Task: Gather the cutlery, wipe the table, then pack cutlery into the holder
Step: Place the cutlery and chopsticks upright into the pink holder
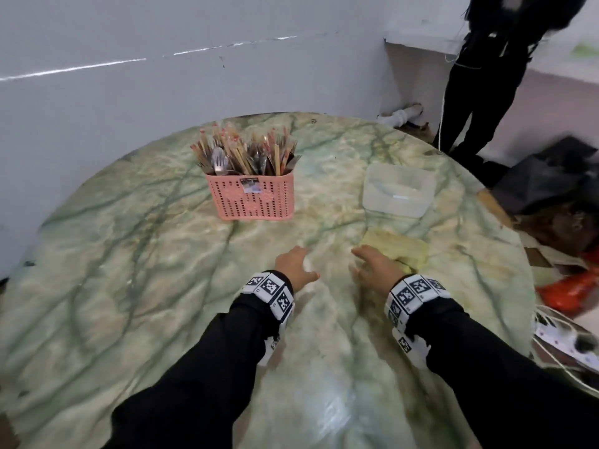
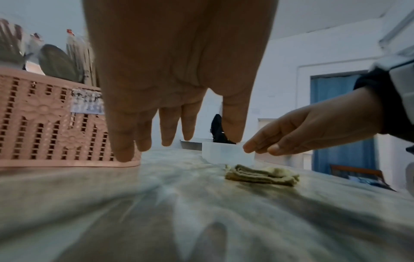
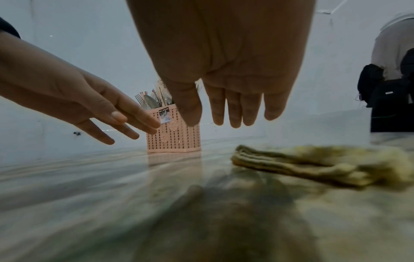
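A pink perforated plastic holder (image 1: pixel 252 197) stands upright on the green marbled surface (image 1: pixel 129 286), packed with chopsticks and metal cutlery (image 1: pixel 246 153) standing on end. A folded yellow cloth (image 1: pixel 403 249) lies flat nearer, to its right.

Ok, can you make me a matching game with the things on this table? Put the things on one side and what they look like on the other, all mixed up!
Things:
1. basket
2. cloth
3. tub
4. table

Looks:
A. clear plastic, on the far right of the table
B. green marble pattern, round
C. pink, full of chopsticks and spoons
D. yellow, folded, beside the right hand

Pairs: 1-C, 2-D, 3-A, 4-B
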